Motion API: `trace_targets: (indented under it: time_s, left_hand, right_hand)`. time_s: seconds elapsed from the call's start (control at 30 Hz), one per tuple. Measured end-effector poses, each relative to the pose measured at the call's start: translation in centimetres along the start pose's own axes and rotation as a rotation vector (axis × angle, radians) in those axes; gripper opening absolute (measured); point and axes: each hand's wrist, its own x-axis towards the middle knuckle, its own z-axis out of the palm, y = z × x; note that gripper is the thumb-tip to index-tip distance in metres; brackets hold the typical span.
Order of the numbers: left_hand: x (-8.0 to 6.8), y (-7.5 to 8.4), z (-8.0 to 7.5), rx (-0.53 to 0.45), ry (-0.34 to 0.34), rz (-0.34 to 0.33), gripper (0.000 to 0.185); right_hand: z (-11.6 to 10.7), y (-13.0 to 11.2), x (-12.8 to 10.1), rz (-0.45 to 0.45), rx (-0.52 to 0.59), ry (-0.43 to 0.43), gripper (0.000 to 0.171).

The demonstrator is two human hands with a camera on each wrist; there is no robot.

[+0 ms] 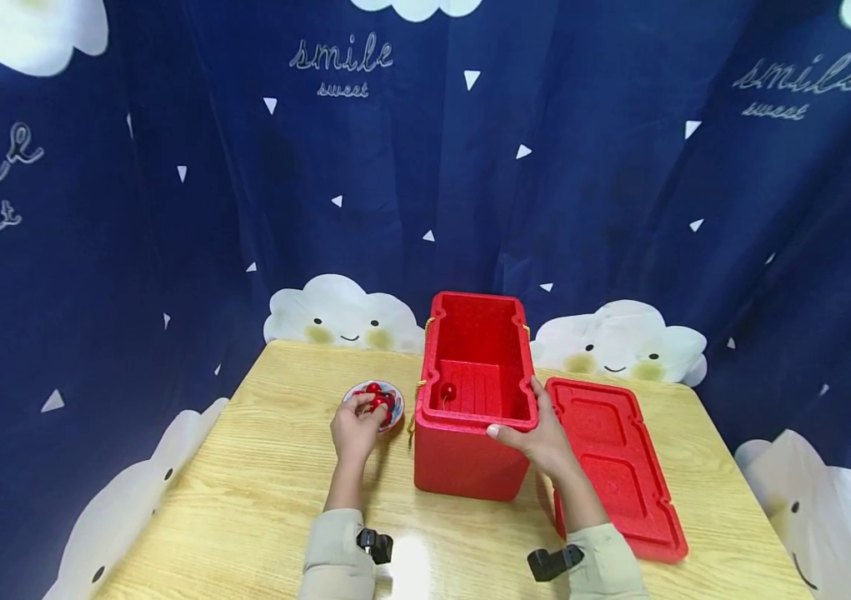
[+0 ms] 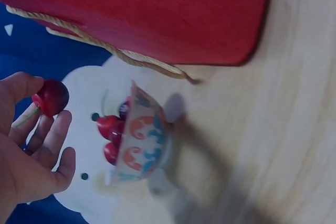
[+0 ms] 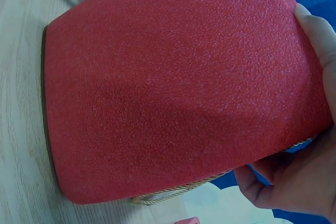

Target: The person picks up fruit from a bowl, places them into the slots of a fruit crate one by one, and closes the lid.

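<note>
My left hand [image 1: 356, 429] pinches a red cherry [image 2: 51, 98] between thumb and fingers, its green stem hanging toward the palm. Just under it in the head view stands a small patterned bowl [image 2: 144, 142] holding several more cherries [image 2: 109, 128]. To the right of the bowl is an uncovered red foam box [image 1: 470, 458]. One cherry [image 1: 448, 390] with a stem lies inside, near the box's left wall. My right hand [image 1: 545, 437] grips the box's near right corner, thumb on the front rim and fingers along the right side.
A red lid [image 1: 616, 467] lies on the wooden table [image 1: 260, 500] right of the box, close to my right forearm. Yellow cord [image 2: 110, 48] hangs along the box's sides. Behind the table hangs a dark blue curtain [image 1: 395, 167] with clouds.
</note>
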Motion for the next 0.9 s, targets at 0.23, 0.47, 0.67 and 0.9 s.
trace_targets:
  time_s: [0.23,0.47,0.67,0.9]
  left_hand:
    - [-0.8,2.2,-0.5,-0.077,0.011,0.037,0.026]
    - [-1.4,4.0,-0.9,-0.174,0.001,0.075,0.024]
    - [-1.7,5.3,-1.4,-0.195,-0.013,0.062,0.025]
    - [-1.6,6.3,-1.9,-0.185,-0.065,0.058,0.025]
  right_hand:
    - [0.0,1.9,0.9,-0.011,-0.031,0.019,0.112]
    - [0.0,1.8,0.9,-0.008,-0.034,0.016,0.113]
    - [0.0,1.9,0.9,-0.02,-0.029,0.018,0.111]
    - [0.0,1.9,0.9,-0.023,-0.029,0.018,0.113]
